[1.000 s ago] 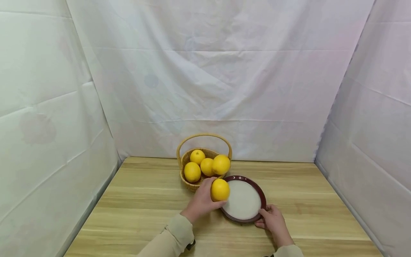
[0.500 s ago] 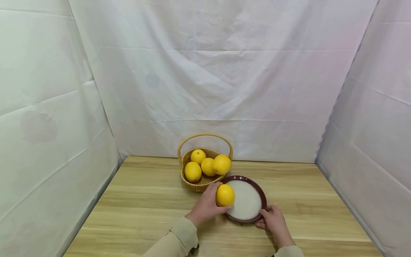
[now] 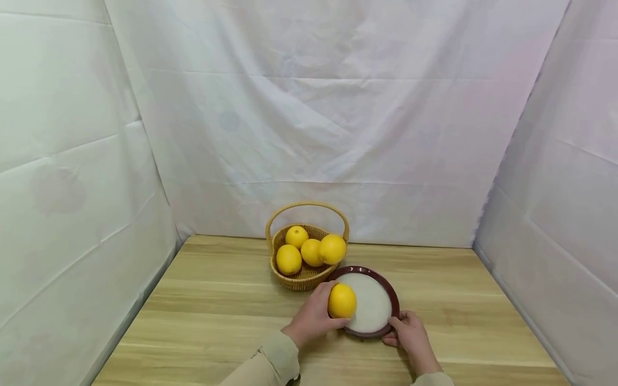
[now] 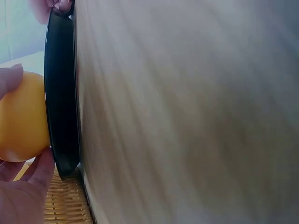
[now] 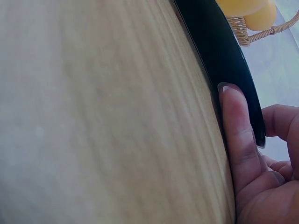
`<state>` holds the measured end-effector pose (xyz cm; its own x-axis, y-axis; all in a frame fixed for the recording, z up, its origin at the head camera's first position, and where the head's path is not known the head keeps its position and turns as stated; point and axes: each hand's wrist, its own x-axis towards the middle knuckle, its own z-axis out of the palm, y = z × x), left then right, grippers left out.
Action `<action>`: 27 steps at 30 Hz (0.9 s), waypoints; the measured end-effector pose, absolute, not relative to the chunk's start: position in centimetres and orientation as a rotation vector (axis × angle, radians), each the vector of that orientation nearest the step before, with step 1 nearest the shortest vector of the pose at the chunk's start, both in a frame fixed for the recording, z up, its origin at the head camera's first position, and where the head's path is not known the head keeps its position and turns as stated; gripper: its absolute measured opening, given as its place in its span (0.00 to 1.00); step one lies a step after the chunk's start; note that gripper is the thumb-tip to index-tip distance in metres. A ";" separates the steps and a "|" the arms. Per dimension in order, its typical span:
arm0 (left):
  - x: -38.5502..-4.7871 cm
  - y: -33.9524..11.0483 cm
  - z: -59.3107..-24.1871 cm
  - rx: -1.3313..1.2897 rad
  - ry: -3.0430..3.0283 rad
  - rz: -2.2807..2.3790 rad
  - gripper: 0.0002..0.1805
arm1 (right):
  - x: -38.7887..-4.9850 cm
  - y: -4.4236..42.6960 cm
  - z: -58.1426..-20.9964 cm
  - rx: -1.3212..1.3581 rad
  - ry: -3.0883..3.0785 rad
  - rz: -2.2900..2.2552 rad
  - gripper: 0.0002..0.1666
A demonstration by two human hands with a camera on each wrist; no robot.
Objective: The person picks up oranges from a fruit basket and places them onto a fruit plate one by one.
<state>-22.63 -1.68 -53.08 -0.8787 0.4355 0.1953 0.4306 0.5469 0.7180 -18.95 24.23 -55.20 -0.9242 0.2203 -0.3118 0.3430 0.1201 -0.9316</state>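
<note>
My left hand (image 3: 315,315) holds an orange (image 3: 343,301) at the left side of a round plate (image 3: 395,300) with a dark red rim and white middle. In the left wrist view the held orange (image 4: 24,119) sits against the plate's dark outer side (image 4: 63,93), fingers and thumb around it. At the plate's lower right, my right hand (image 3: 411,338) pinches the rim between thumb and fingers. The right wrist view shows one finger (image 5: 236,109) against the plate's outer side. Behind the left hand stands a wicker basket (image 3: 303,282) with several oranges (image 3: 289,260) in it.
The basket's arched handle (image 3: 307,203) rises above the oranges. All this stands on a wood-grain table (image 3: 217,311). White cloth (image 3: 309,128) hangs behind the table and along both sides.
My left hand has moved right and toward the front edge with the orange, from beside the basket to over the plate's left part. The right hand stays on the rim.
</note>
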 end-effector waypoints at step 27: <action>-22.2 0.5 -53.4 0.811 2.756 1.225 0.50 | -18.9 24.2 -55.3 0.585 2.265 -1.948 0.20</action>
